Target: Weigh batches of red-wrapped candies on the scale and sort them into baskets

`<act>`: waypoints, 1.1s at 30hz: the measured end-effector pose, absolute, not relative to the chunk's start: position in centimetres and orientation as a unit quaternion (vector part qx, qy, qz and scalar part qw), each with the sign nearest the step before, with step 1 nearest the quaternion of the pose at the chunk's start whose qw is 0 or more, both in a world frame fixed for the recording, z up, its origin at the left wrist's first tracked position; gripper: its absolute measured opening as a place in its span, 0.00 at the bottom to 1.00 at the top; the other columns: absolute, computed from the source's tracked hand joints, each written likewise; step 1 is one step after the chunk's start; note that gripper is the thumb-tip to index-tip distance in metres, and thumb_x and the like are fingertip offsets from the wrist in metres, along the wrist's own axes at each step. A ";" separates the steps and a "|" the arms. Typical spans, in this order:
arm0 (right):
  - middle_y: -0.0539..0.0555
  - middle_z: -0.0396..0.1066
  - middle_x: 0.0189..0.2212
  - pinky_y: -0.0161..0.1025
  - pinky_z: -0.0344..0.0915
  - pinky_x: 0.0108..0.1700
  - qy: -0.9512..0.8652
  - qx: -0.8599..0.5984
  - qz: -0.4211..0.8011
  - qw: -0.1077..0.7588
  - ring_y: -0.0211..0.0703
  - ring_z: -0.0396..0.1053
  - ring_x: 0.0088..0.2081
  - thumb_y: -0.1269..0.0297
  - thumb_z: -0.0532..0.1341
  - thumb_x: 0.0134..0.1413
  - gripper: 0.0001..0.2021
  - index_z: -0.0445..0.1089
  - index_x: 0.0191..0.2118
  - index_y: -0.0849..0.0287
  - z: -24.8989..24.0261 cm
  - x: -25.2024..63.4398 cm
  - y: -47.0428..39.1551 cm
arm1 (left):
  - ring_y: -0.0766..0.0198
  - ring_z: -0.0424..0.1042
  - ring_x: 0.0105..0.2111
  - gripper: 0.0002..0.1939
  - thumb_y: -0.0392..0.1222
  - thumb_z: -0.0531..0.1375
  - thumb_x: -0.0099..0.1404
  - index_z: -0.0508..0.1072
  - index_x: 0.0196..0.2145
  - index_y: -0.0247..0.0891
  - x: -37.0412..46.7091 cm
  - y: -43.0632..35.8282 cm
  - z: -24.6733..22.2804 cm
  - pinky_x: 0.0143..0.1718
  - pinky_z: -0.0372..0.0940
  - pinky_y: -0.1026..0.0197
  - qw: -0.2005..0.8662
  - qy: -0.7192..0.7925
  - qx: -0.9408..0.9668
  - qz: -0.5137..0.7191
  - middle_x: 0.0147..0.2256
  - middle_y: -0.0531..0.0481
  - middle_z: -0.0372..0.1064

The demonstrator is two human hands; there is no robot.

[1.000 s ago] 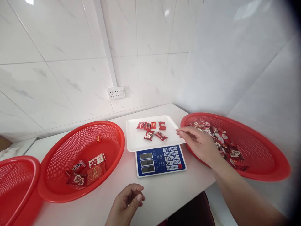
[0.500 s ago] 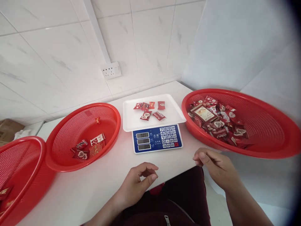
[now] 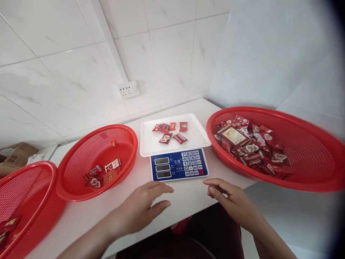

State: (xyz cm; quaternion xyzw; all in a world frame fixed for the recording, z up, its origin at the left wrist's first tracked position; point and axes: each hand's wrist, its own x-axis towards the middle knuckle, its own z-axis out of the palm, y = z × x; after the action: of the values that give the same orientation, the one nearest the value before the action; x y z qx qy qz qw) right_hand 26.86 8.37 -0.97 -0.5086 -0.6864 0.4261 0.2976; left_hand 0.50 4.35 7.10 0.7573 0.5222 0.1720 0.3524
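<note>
My left hand [image 3: 144,205] hovers over the table just in front of the scale, its thumb and fingers apart and nothing between them. Opposite it, my right hand [image 3: 229,198] is near the scale's right front corner, index finger stretched out, also holding nothing visible. Between and beyond them is the digital scale, with a blue keypad panel [image 3: 179,163] and three small displays. On its white tray [image 3: 148,144] lie several red-wrapped candies [image 3: 172,133]. The right red basket [image 3: 304,151] holds a heap of candies [image 3: 253,147], with a cream-labelled packet [image 3: 233,135] on top.
Left of the scale stands a red basket [image 3: 72,162] with a few wrapped candies [image 3: 104,174]. Another red basket [image 3: 51,183] is at the far left, also with packets inside. A cardboard box [image 3: 20,156] sits behind it. A wall socket [image 3: 128,90] is above the table.
My right hand has moved left toward the scale and its index finger has straightened. My left hand has shifted left and its fingers have stretched out. The candies on the tray stay put.
</note>
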 end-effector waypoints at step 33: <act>0.51 0.74 0.28 0.32 0.68 0.34 -0.678 -0.518 0.421 0.307 0.43 0.71 0.31 0.49 0.55 0.51 0.17 0.73 0.39 0.52 -1.6 27.9 6.8 | 0.50 0.56 0.57 0.28 0.57 0.42 0.66 0.66 0.50 0.34 -0.4 24.0 4.9 0.56 0.50 0.48 0.083 0.527 0.842 0.080 0.56 0.38 0.59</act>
State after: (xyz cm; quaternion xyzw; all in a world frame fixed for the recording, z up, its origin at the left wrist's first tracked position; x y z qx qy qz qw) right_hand 27.86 6.83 -1.62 -0.5185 -0.6778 0.4213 0.3071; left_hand -0.41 24.01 4.89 0.8418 0.5274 0.0799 0.0834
